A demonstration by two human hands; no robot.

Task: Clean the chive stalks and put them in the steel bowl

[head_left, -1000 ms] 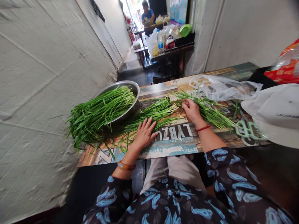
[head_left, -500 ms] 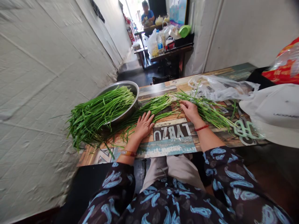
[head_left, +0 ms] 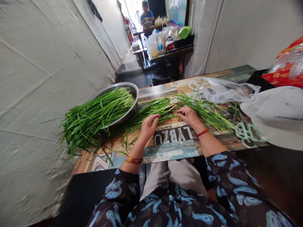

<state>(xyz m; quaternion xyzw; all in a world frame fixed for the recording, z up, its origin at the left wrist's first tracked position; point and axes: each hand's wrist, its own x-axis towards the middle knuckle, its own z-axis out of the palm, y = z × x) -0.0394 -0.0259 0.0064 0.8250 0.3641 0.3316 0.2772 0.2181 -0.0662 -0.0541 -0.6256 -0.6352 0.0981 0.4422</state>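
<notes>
Long green garlic chives lie in a loose pile [head_left: 156,107] on the wood-patterned table, their pale ends toward the right. My left hand [head_left: 149,126] is at the near edge of this pile, thumb and fingers pinched together on chives. Opposite it, my right hand [head_left: 188,116] closes its fingertips on the pale ends of a few chives. Just beyond the right hand another bunch of chives [head_left: 210,115] is spread out. A metal basin [head_left: 132,110] to the left is heaped with chives [head_left: 99,110], whose leaves hang over its rim.
Green-handled scissors [head_left: 248,132] and a white cap [head_left: 276,116] lie at the right, near a clear plastic bag [head_left: 220,90] and a red package [head_left: 284,69]. A wall [head_left: 30,94] stands at left. Farther back, a person [head_left: 147,17] sits behind a cluttered table [head_left: 172,55].
My left hand has lifted from lying flat with spread fingers and now pinches, turned toward the right hand. My right hand has shifted slightly left and nearer. The view has tilted a little.
</notes>
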